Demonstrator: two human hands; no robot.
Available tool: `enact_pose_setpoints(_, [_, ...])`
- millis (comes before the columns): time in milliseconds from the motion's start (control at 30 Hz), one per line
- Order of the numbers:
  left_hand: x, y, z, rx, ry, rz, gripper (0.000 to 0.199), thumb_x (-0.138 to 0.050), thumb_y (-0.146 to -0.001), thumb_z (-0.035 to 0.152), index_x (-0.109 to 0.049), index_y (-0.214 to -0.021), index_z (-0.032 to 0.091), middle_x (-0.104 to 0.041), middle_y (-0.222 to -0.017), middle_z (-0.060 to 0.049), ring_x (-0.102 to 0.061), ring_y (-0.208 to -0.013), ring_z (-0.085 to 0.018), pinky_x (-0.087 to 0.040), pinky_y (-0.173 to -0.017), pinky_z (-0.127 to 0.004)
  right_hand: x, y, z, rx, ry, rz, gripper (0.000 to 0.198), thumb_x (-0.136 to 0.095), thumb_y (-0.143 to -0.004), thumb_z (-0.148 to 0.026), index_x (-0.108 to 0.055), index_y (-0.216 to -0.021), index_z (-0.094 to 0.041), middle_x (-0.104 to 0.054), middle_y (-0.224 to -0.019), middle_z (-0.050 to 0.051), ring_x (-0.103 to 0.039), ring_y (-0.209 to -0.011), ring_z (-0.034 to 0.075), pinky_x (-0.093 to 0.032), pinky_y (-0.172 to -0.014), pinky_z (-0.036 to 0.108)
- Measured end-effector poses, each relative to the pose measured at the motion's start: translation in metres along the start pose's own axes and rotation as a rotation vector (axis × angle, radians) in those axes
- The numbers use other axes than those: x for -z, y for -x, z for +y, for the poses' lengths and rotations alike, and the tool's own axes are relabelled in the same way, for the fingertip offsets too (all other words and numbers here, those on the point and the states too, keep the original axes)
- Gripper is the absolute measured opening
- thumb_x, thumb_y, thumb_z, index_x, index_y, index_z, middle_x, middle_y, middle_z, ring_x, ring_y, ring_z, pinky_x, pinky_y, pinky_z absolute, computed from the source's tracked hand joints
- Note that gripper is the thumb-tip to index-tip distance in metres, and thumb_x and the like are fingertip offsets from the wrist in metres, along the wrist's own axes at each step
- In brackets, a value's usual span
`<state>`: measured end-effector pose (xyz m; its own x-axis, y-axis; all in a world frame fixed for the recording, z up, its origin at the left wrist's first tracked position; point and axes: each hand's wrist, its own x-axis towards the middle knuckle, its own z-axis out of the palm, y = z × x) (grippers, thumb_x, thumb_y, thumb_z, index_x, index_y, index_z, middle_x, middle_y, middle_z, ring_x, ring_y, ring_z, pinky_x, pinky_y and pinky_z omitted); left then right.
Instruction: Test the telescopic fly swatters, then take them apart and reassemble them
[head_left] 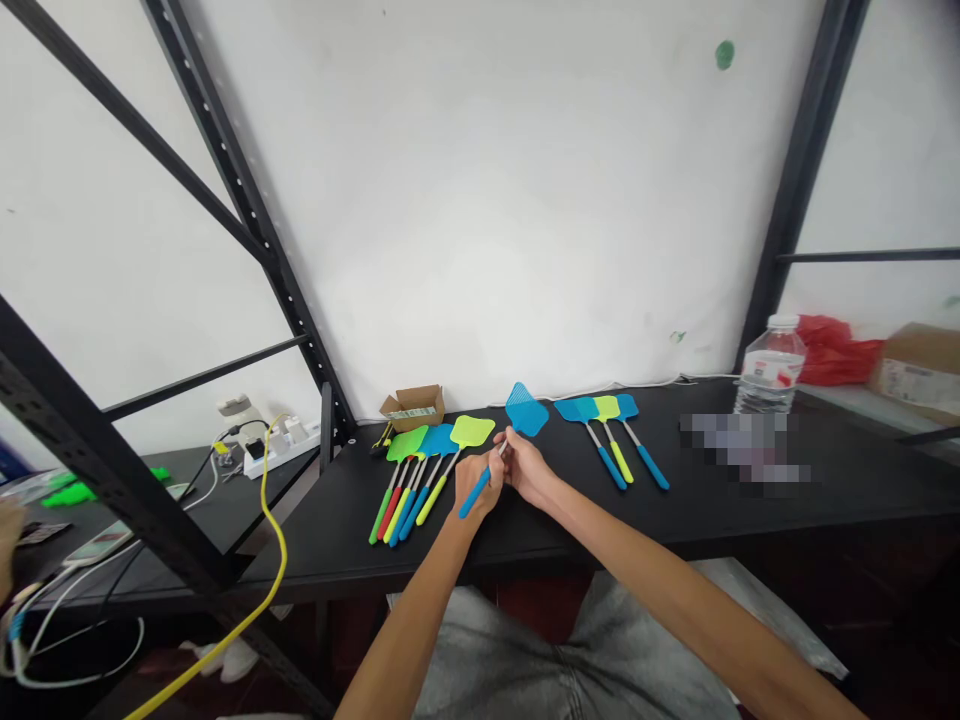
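Note:
Between my two hands is a blue fly swatter (526,411), tilted with its head up towards the wall. My left hand (480,478) is closed around it where the blue handle meets the metal rod. Closer to the head, the fingers of my right hand (528,468) pinch the rod. To the left, several fly swatters with green, red, yellow and blue handles lie fanned out, a yellow one (472,432) nearest my left hand. On the right lie three more: a yellow one (607,407) between two with blue handles.
Behind the left group stands an open cardboard box (413,405). A water bottle (772,366), a red plastic bag (836,350) and another carton (921,372) are at the right. Black metal posts frame the black table (600,525). A yellow cable (279,525) hangs at the left.

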<state>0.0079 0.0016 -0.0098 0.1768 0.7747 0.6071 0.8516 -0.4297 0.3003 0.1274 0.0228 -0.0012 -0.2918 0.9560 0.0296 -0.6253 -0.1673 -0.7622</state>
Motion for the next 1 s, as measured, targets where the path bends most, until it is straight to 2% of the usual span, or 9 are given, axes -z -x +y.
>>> enact_pose_setpoints(133, [0.004, -0.004, 0.006, 0.022, -0.076, -0.02, 0.054, -0.02, -0.1, 0.04, -0.066, -0.08, 0.019, -0.069, -0.073, -0.007, -0.064, -0.069, -0.019, -0.037, -0.061, -0.027, 0.002, -0.004, 0.007, 0.009, 0.153, 0.033, 0.03, -0.069, -0.077, -0.049, -0.062, -0.085, -0.021, -0.058, -0.063, -0.003, -0.053, -0.052, 0.011, -0.043, -0.049, 0.023])
enact_pose_setpoints(233, [0.007, -0.005, 0.009, 0.026, -0.107, -0.088, 0.049, -0.025, -0.099, 0.048, -0.065, -0.089, 0.021, -0.07, -0.078, -0.006, -0.066, -0.074, -0.02, -0.035, -0.061, -0.026, 0.007, -0.007, -0.001, -0.018, 0.269, 0.054, 0.026, -0.067, -0.08, -0.045, -0.064, -0.084, -0.019, -0.061, -0.064, 0.0, -0.057, -0.054, 0.012, -0.047, -0.051, 0.025])
enact_pose_setpoints(367, [0.004, -0.005, 0.011, 0.02, -0.182, -0.187, 0.038, -0.044, -0.089, 0.057, -0.061, -0.089, 0.023, -0.068, -0.075, -0.004, -0.066, -0.074, -0.022, -0.031, -0.058, -0.026, 0.026, -0.015, -0.031, 0.043, 0.476, 0.121, 0.023, -0.066, -0.082, -0.041, -0.063, -0.081, -0.018, -0.06, -0.062, 0.0, -0.057, -0.049, 0.012, -0.046, -0.046, 0.024])
enact_pose_setpoints(467, [0.001, -0.005, 0.011, 0.04, -0.229, -0.201, 0.026, -0.049, -0.089, 0.048, -0.058, -0.089, 0.024, -0.066, -0.074, -0.002, -0.064, -0.073, -0.021, -0.032, -0.059, -0.026, 0.048, -0.025, -0.059, 0.072, 0.722, 0.184, 0.025, -0.07, -0.079, -0.036, -0.057, -0.068, -0.018, -0.058, -0.054, 0.001, -0.053, -0.043, 0.012, -0.043, -0.043, 0.024])
enact_pose_setpoints(600, [0.0, -0.005, 0.01, 0.08, -0.296, -0.119, 0.011, -0.049, -0.087, 0.029, -0.057, -0.092, 0.023, -0.065, -0.08, -0.004, -0.061, -0.081, -0.022, -0.037, -0.072, -0.031, 0.079, -0.035, -0.089, 0.095, 0.936, 0.27, 0.033, -0.078, -0.071, -0.023, -0.049, -0.055, -0.02, -0.045, -0.041, -0.002, -0.049, -0.042, 0.013, -0.037, -0.045, 0.024])
enact_pose_setpoints(700, [-0.001, -0.004, 0.006, 0.167, -0.401, 0.006, 0.013, -0.051, -0.084, 0.022, -0.059, -0.093, 0.02, -0.063, -0.094, -0.01, -0.056, -0.097, -0.026, -0.036, -0.084, -0.037, 0.095, -0.036, -0.1, 0.142, 1.064, 0.339, 0.036, -0.079, -0.069, -0.019, -0.047, -0.053, -0.022, -0.042, -0.042, -0.002, -0.056, -0.054, 0.018, -0.038, -0.052, 0.027])
enact_pose_setpoints(767, [-0.003, -0.002, 0.002, 0.246, -0.47, 0.049, 0.018, -0.05, -0.083, 0.022, -0.061, -0.097, 0.017, -0.061, -0.102, -0.014, -0.053, -0.103, -0.03, -0.035, -0.086, -0.041, 0.103, -0.034, -0.103, 0.179, 1.133, 0.381, 0.037, -0.08, -0.066, -0.019, -0.046, -0.053, -0.022, -0.042, -0.046, -0.002, -0.059, -0.064, 0.022, -0.04, -0.057, 0.028])
enact_pose_setpoints(867, [-0.007, 0.002, -0.002, 0.323, -0.516, 0.052, 0.023, -0.048, -0.085, 0.024, -0.061, -0.101, 0.014, -0.059, -0.106, -0.016, -0.052, -0.103, -0.031, -0.033, -0.088, -0.044, 0.109, -0.032, -0.1, 0.228, 1.224, 0.428, 0.041, -0.083, -0.064, -0.022, -0.043, -0.052, -0.023, -0.041, -0.05, -0.001, -0.06, -0.074, 0.025, -0.041, -0.061, 0.03])
enact_pose_setpoints(1000, [-0.009, 0.004, -0.004, 0.338, -0.491, 0.037, 0.026, -0.046, -0.086, 0.024, -0.061, -0.105, 0.013, -0.059, -0.107, -0.017, -0.052, -0.103, -0.031, -0.032, -0.089, -0.045, 0.116, -0.03, -0.094, 0.289, 1.327, 0.465, 0.048, -0.084, -0.064, -0.029, -0.038, -0.049, -0.023, -0.042, -0.053, 0.001, -0.059, -0.081, 0.026, -0.041, -0.063, 0.031])
